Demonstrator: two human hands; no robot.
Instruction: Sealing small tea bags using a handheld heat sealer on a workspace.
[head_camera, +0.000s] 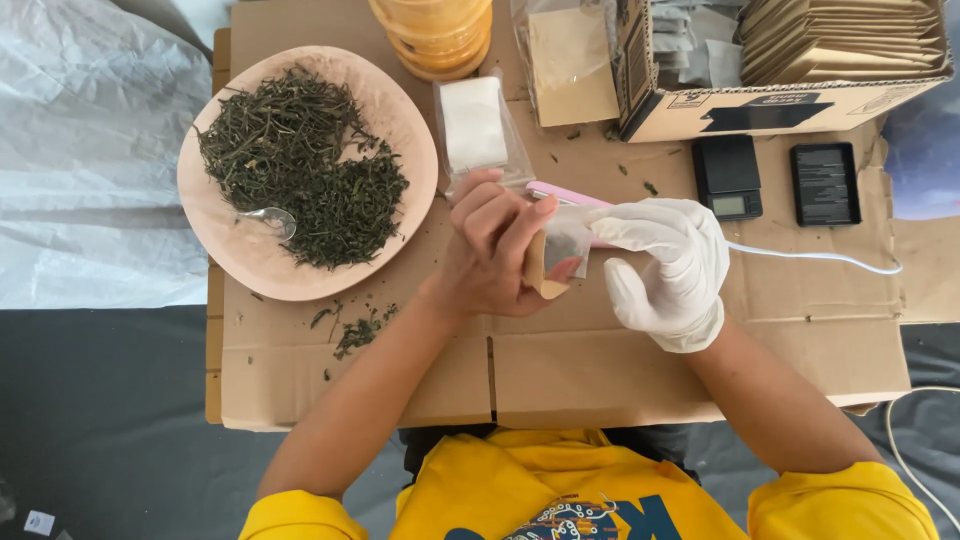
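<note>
Our left hand (490, 250) and gloved right hand (670, 265) pinch a small pouch (560, 250), long axis upright, mouth up. Brown carton (780, 105) of tan packets (840, 40) sits top right.

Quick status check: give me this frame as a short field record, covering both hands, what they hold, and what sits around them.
left hand: bare, gripping a small kraft pouch
right hand: white glove, fingers at the pouch's clear top
plate: pinkish, left of the hands, heaped with dried green leaves
spoon: lying on the plate
scale: small, black, beyond the right hand
box: cardboard, stacked kraft pouches inside
surface: flattened cardboard with spilled leaf bits
</note>
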